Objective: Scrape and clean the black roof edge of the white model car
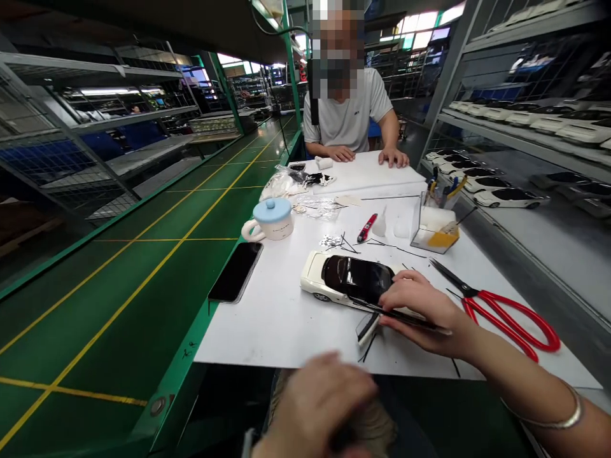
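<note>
A white model car (pixel 334 278) with a black glossy roof lies on the white table (pixel 277 318). My right hand (pixel 422 312) rests on its near end, fingers curled round a thin dark strip along the car's side. A small black-and-white part (pixel 366 326) lies just below the car. My left hand (pixel 317 404) hangs blurred below the table's front edge, fingers curled; what it holds, if anything, is hidden.
Red-handled scissors (pixel 506 315) lie at the right. A black phone (pixel 235 272), a lidded mug (pixel 272 219), a red pen (pixel 367 227) and a clear tool box (pixel 435 228) sit farther back. A person in a white shirt (pixel 351 114) sits opposite. Shelves with model cars (pixel 506 197) stand right.
</note>
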Available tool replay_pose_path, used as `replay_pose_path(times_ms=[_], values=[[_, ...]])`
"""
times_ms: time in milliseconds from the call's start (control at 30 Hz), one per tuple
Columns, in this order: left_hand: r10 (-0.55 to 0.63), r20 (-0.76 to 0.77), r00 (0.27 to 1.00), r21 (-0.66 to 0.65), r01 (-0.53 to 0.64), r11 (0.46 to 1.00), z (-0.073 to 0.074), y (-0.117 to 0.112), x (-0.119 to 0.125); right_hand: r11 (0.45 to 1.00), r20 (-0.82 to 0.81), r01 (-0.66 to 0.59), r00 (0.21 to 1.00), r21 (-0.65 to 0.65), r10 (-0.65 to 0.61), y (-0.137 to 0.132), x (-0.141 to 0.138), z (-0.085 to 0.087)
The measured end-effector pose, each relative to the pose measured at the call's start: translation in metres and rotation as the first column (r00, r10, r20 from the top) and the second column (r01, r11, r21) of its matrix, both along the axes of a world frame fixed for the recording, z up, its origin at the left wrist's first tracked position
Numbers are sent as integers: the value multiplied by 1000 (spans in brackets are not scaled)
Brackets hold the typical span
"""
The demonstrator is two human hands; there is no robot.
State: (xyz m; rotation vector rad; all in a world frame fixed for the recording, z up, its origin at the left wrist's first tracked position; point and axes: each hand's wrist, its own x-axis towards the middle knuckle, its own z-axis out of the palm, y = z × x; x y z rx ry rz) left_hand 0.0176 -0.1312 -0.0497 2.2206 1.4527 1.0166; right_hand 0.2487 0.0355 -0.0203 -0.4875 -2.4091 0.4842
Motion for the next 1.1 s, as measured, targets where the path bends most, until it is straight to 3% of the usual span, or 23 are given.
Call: replay_pose_path(times_ms=[67,167,267,567,700,900,1100], values=[[-25,-77,997,77,31,997,-4,24,-11,1000,44,-6,999,9,6,4,-3,2],[116,-111,987,183,-95,978,-8,44,-27,998,61,-22,998,65,18,10,-8,6],[192,-48,980,178,-180,967,-15,49,-32,992,77,-28,997,123,19,12,-9,12],[217,3,976,91,-217,972,-36,54,-26,989,98,-15,995,145,1,20,-10,8],[220,10,975,73,-220,973,-35,54,-28,998,124,-34,992,61,27,33,-17,11],[237,100,966,-7,-237,971,-32,55,-28,993,219,-43,973,-111,67,47,-27,31],[227,143,963,-47,-223,974,-33,54,-31,924,331,31,938,-381,105,63,-42,49]])
